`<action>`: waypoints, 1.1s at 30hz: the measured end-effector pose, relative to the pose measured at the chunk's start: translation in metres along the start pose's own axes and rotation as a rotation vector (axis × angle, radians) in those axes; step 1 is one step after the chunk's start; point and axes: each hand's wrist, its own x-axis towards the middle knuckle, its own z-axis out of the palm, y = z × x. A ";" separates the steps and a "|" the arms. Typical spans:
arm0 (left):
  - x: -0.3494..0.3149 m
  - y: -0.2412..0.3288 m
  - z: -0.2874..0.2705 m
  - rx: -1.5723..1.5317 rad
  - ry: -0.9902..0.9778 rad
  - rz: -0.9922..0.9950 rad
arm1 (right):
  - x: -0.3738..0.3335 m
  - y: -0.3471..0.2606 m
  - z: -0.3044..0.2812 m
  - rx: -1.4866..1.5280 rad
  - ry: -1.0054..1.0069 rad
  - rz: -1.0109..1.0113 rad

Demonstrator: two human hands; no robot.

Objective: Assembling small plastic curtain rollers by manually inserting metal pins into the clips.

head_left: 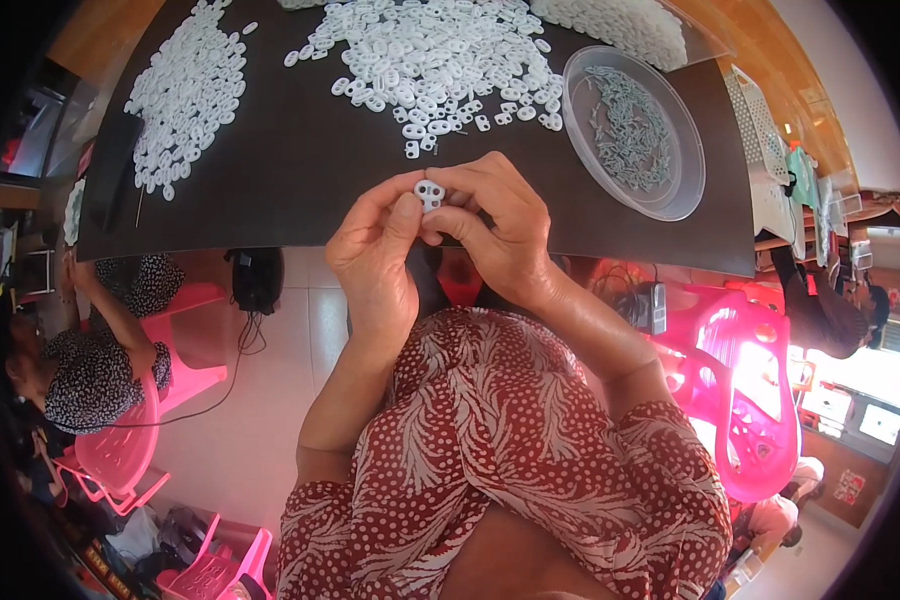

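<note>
A small white plastic piece with round holes is pinched between my two hands, just above the near edge of the dark table. My left hand grips it from the left with thumb and fingers. From the other side, my right hand closes on it too; some of its fingertips are hidden behind the piece. Beyond my hands lies a large heap of similar white plastic pieces, with a few strays and small screws at its near end. To the right, a round clear tub holds many small grey screws.
Another pile of white oval pieces spreads over the table's left side, beside a dark long object. More whitish parts fill a clear container at the far right. Pink plastic chairs stand at both sides; a person sits at left.
</note>
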 end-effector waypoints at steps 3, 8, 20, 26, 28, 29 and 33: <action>-0.002 -0.002 0.001 -0.014 -0.015 0.043 | -0.002 0.000 0.001 0.038 0.007 0.006; -0.006 -0.008 0.000 0.067 -0.031 0.167 | -0.007 0.000 0.003 0.101 0.042 0.033; -0.012 -0.017 -0.003 0.126 0.031 0.261 | -0.009 -0.004 0.011 0.050 0.103 -0.063; -0.013 -0.020 -0.007 0.163 0.059 0.324 | -0.011 0.000 0.017 0.045 0.120 -0.135; -0.012 -0.019 -0.008 0.186 0.064 0.332 | -0.012 -0.001 0.019 0.049 0.102 -0.085; -0.012 -0.017 -0.007 0.210 0.072 0.342 | -0.012 -0.003 0.019 0.051 0.101 -0.085; -0.012 -0.007 -0.004 0.183 0.035 0.318 | -0.009 -0.012 0.012 0.071 0.058 -0.017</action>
